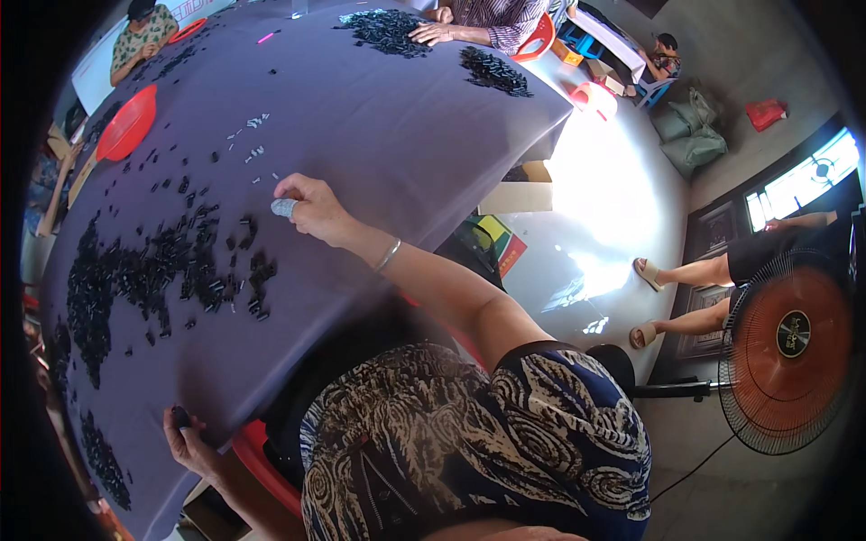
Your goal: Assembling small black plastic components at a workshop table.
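Note:
At the table's near edge, my left hand (191, 448) is closed, with a small black part (180, 417) at its fingertips. My right hand (314, 211) is over the cloth-covered table (388, 135), fingers curled together; a grey cover (283, 208) wraps one digit. Whatever its fingertips may pinch is too small to make out. Just beyond this hand lie tiny pale pieces (255, 153), strewn in a loose line. Between and left of my hands spreads a large scatter of small black tubular parts (162, 261).
A red basin (128, 123) stands at the table's left. Across the table, another person's hand (433, 33) rests by a black heap (388, 32); a second heap (496, 72) lies near the right corner. An orange fan (794, 347) stands at right, and an open carton (523, 191) sits below the edge.

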### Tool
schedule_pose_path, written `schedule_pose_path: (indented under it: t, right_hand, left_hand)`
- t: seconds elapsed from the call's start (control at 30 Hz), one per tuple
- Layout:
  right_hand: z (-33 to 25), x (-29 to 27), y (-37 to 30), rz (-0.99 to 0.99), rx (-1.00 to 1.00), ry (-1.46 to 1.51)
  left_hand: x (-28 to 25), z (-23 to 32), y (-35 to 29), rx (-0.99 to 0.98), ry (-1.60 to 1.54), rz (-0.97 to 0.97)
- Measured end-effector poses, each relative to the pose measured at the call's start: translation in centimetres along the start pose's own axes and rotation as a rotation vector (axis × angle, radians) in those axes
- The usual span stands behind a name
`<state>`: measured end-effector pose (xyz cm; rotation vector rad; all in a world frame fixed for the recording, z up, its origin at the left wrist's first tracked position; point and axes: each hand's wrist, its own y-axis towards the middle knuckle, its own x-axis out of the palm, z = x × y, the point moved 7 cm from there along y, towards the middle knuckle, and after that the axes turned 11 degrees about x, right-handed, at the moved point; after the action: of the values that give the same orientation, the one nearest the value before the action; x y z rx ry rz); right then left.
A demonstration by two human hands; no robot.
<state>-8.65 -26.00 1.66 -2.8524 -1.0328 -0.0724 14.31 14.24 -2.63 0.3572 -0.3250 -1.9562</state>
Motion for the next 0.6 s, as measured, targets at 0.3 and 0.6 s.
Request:
schedule_pose_path:
  t: [0.3, 0.6]
  right_hand:
    - [-0.1, -0.3, -0.9, -0.055, -0.013, -0.024]
    - [-1.5, -0.3, -1.6, -0.007, 0.049, 0.155]
  left_hand:
    - [1.3, 1.9, -0.5, 0.052, 0.011, 0.029]
    - [1.5, 1.6, -0.3, -0.016, -0.006, 0.001]
